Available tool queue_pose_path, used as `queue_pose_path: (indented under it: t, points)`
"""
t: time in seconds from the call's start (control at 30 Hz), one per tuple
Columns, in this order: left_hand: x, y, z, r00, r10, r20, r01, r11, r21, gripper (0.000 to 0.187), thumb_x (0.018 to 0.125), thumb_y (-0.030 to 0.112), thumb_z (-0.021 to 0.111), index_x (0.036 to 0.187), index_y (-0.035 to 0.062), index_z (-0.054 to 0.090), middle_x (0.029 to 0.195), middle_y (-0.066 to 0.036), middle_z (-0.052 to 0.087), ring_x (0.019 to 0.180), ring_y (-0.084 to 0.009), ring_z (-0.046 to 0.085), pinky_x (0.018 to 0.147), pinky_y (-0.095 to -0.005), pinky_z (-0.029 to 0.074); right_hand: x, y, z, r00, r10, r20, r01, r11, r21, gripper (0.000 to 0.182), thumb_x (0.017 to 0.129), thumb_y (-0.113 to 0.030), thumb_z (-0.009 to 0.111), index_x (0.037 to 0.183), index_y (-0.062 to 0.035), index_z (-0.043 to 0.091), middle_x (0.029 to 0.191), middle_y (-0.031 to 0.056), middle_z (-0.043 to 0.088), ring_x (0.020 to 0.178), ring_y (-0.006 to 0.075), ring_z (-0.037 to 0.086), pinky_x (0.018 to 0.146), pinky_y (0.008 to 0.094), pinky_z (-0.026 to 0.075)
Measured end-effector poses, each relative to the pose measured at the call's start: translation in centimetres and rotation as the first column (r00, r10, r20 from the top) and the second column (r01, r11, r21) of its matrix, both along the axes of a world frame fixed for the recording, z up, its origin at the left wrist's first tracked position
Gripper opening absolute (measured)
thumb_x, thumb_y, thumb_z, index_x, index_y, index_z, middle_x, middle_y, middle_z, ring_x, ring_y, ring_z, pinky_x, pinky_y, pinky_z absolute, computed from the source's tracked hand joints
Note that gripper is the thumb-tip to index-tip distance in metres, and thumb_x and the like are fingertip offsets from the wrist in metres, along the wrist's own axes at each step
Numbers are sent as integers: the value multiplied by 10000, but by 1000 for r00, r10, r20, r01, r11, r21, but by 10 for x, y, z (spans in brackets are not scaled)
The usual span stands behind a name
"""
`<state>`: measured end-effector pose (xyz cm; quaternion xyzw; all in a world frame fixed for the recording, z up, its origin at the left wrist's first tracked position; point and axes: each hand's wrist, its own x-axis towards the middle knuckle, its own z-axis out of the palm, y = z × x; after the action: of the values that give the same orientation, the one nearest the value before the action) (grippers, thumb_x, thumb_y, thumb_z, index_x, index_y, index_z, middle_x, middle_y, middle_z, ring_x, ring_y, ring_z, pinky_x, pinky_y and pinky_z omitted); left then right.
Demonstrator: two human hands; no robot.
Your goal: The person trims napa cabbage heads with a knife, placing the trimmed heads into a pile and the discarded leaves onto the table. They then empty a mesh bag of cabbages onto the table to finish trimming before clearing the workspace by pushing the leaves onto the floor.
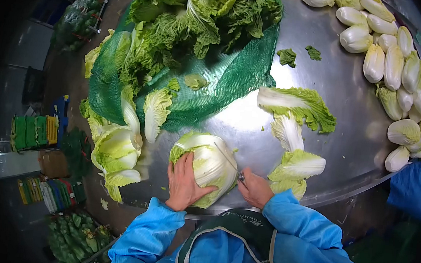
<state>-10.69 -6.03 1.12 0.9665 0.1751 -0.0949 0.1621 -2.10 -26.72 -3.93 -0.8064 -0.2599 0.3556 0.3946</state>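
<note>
The left hand [186, 183] splays over cabbage [212, 164]; right hand [256, 188] curls round knife [240, 175].

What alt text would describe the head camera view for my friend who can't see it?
A person's left hand rests on a large cabbage on a metal table while the right hand holds a knife at it. Loose leaves lie to either side, green netting and heaped leaves sit beyond, and smaller pale heads cluster at right.
</note>
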Motion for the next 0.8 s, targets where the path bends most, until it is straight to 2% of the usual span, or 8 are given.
queue_pose_path:
  t: [0.2,0.27,0.47,0.6,0.67,0.7,0.77,0.8]
  points:
    - [7,14,-10,1000,-20,19,21,999,-48,1094,492,492,822,1329,2,315,1275,-197,404,1229,-344,365,1032,-551,227,0,17,0,998,35,58,-34,999,-8,222,856,-179,529,937,-31,384,840,219,582,727,420,586,630,517,456]
    - [11,18,-10,1000,-21,16,22,997,-70,1090,492,489,820,1326,1,316,1271,-201,405,1225,-346,366,1032,-544,229,4,22,4,993,68,101,-55,991,-121,212,850,-168,528,926,-38,378,845,208,581,714,417,592,618,524,461]
    - [13,28,-19,1000,-20,23,23,986,-163,1082,495,477,819,1321,-10,317,1270,-204,400,1205,-356,370,1020,-531,237,14,36,-2,992,122,-32,-127,956,-264,275,832,-166,558,976,-17,377,875,251,582,756,453,571,657,529,439]
    - [3,35,-34,985,-39,170,73,978,-198,1070,468,498,828,1287,-22,375,1231,-202,440,1134,-378,418,975,-500,292,18,41,-39,989,141,-46,-148,928,-343,308,818,-164,573,996,-5,379,877,270,586,758,456,573,664,533,439]
    - [-11,48,-43,967,-42,252,100,970,-223,1077,452,513,831,1276,-26,394,1214,-201,455,1108,-385,436,960,-489,311,21,50,-36,984,162,-71,-176,885,-431,378,801,-122,560,1114,-7,382,854,304,577,757,462,569,671,528,446]
    - [-20,53,-48,953,-53,298,134,957,-258,1089,441,533,830,1271,-30,404,1211,-202,463,1095,-386,447,949,-483,324,19,43,-40,985,164,-57,-172,886,-430,378,801,-122,560,1114,-7,382,854,304,577,757,462,569,671,528,446]
    - [-27,62,-60,926,-72,370,179,948,-262,1103,429,552,829,1266,-33,414,1207,-202,471,1083,-387,458,938,-477,338,22,35,-56,990,143,-8,-143,986,-85,481,803,-94,513,1238,-22,320,810,274,604,746,395,630,672,511,477]
    - [-33,64,-67,897,-74,436,207,942,-266,1119,432,570,822,1276,-33,405,1220,-208,463,1087,-394,457,938,-483,338,28,42,-36,989,145,6,-144,987,-73,481,803,-94,513,1238,-22,320,810,274,604,746,395,630,672,511,477]
